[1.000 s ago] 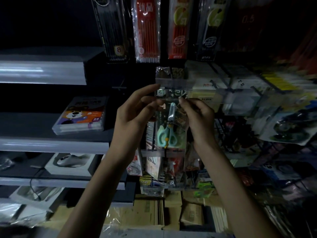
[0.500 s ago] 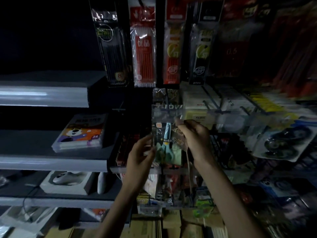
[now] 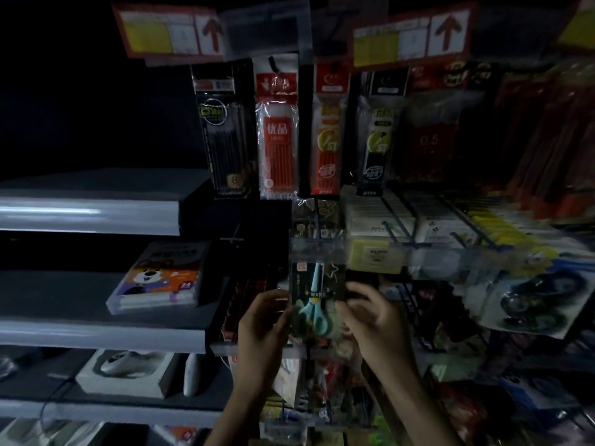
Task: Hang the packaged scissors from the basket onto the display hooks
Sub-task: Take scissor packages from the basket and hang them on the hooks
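A clear pack of scissors point(image 3: 314, 300) with teal handles hangs upright just below a transparent price strip point(image 3: 318, 251) on the hook rack. My left hand point(image 3: 262, 326) holds the pack's left edge near its lower half. At the pack's right edge, my right hand point(image 3: 370, 317) has its fingers curled against the lower corner. The hook that carries the pack is hidden behind the strip. No basket is in view.
Pen and refill packs point(image 3: 277, 136) hang in a row above. Grey shelves at the left carry a crayon box point(image 3: 161, 278) and a boxed mouse point(image 3: 128, 371). Eraser and tape packs point(image 3: 531, 304) crowd the hooks to the right. More hanging packs point(image 3: 325, 391) fill the rack below my hands.
The view has tilted upward. Both hands have slid down from the pack's top to its lower edges, and the pack now hangs under the price strip.
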A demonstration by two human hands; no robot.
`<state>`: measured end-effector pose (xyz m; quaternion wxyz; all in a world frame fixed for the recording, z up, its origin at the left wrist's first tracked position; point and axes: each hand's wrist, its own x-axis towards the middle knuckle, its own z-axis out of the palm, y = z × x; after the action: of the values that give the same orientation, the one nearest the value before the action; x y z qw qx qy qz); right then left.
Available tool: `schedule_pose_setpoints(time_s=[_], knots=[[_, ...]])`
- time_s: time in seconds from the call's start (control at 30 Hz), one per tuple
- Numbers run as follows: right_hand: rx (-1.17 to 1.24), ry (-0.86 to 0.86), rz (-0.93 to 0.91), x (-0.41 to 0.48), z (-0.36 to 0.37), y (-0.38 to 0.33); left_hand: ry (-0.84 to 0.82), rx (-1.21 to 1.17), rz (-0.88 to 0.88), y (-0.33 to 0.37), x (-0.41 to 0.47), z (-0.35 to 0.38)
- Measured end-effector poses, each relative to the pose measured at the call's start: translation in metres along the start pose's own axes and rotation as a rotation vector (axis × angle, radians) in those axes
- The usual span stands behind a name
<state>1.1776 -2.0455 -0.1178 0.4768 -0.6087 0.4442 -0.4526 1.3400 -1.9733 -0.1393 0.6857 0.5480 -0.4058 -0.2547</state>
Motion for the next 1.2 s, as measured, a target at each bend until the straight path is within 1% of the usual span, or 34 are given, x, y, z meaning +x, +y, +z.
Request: schedule_pose_setpoints(time_s=[0.1, 0.17, 0.33, 0.53, 0.77, 0.93, 1.13, 1.2], knots=[[-0.122, -0.024, 0.009, -0.016, 0.004, 0.002, 0.031, 0.025, 0.019, -0.005, 0.0, 0.001], [-0.237, -0.01, -0.019, -0.021, 0.006, 0.007, 0.054, 0.036, 0.018, -0.009, 0.0, 0.004], [-0.324, -0.038, -0.006, -0.027, 0.007, 0.003, 0.06, 0.052, 0.009, -0.014, -0.003, 0.007], [-0.354, -0.031, -0.017, -0.029, 0.009, 0.003, 0.024, 0.096, -0.028, -0.023, -0.009, 0.005], [-0.33, -0.034, -0.026, -0.028, 0.014, 0.005, -0.041, 0.141, -0.051, -0.026, -0.009, 0.004], [-0.334, -0.025, -0.045, -0.014, 0.023, -0.001, -0.042, 0.116, -0.011, -0.025, 0.005, 0.008], [-0.35, 0.0, -0.019, 0.011, 0.032, -0.006, -0.002, 0.125, -0.007, -0.025, 0.031, 0.014], [-0.329, 0.003, 0.019, 0.018, 0.035, -0.01, -0.009, 0.133, -0.011, -0.026, 0.039, 0.016]])
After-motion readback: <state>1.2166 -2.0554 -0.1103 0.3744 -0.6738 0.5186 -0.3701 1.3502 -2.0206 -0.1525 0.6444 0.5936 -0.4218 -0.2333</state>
